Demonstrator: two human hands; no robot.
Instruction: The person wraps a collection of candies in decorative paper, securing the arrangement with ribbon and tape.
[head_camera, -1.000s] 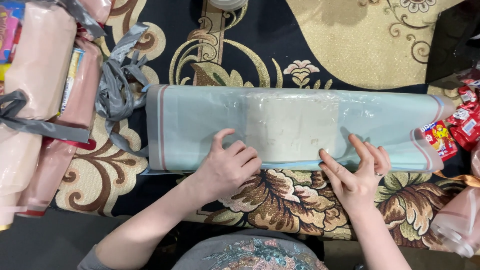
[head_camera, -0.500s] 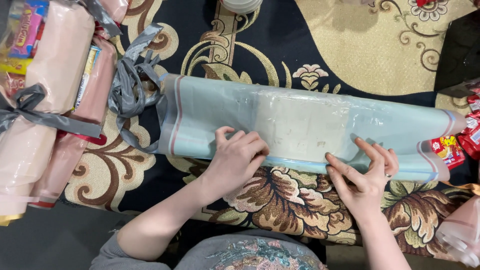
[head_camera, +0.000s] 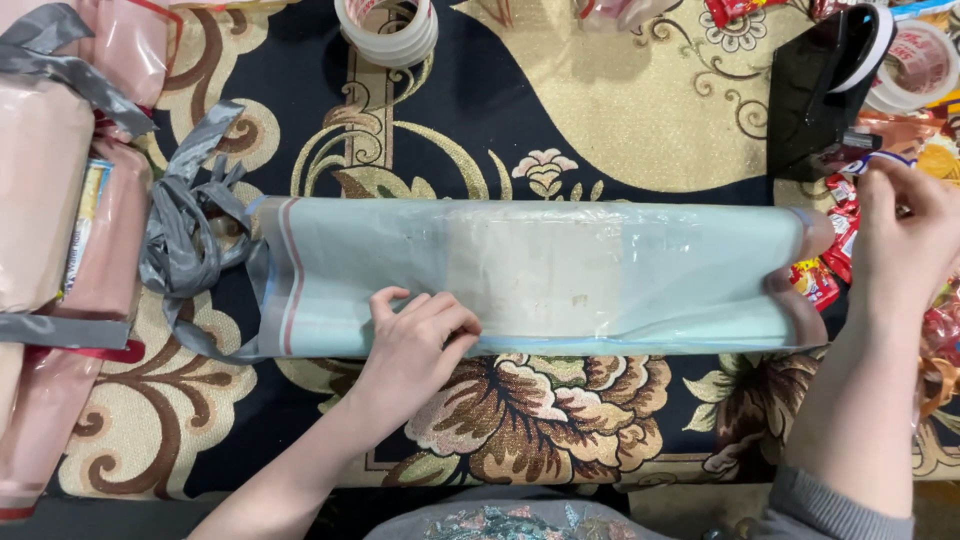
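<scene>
Left hand lies flat, fingers spread; right hand is raised, fingers curled.

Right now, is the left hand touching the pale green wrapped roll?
Touching. The head view shows the left hand lying flat on the near edge of the pale green wrapped roll, with its fingers pressed on the wrap.

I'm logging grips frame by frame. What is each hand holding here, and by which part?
The left hand presses flat on the wrap's near edge, not gripping it. The right hand is at the tape dispenser; its hold cannot be told.
</scene>
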